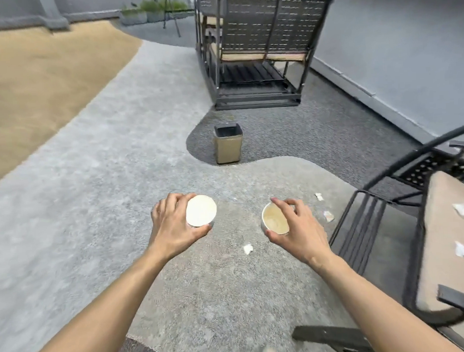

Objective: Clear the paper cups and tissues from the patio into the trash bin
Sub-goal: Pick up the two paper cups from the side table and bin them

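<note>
My left hand (172, 226) grips a white paper cup (201, 214) whose flat round face points up at me. In my right hand (297, 227) is a second paper cup (274, 222), mouth up, stained brown inside. Both are held above the patio floor. The trash bin (228, 144), gold with a dark open top, stands on the ground ahead, between and beyond my hands. Tissue scraps lie on the floor: one (248, 249) below the cups, two (328, 216) to the right. More tissues (462, 209) rest on the chair seat at right.
A black metal chair (386, 195) with a beige seat crowds the right side. A dark swing bench (257, 55) stands behind the bin by the grey wall. Tan ground (41, 85) curves along the left. Planters sit far back.
</note>
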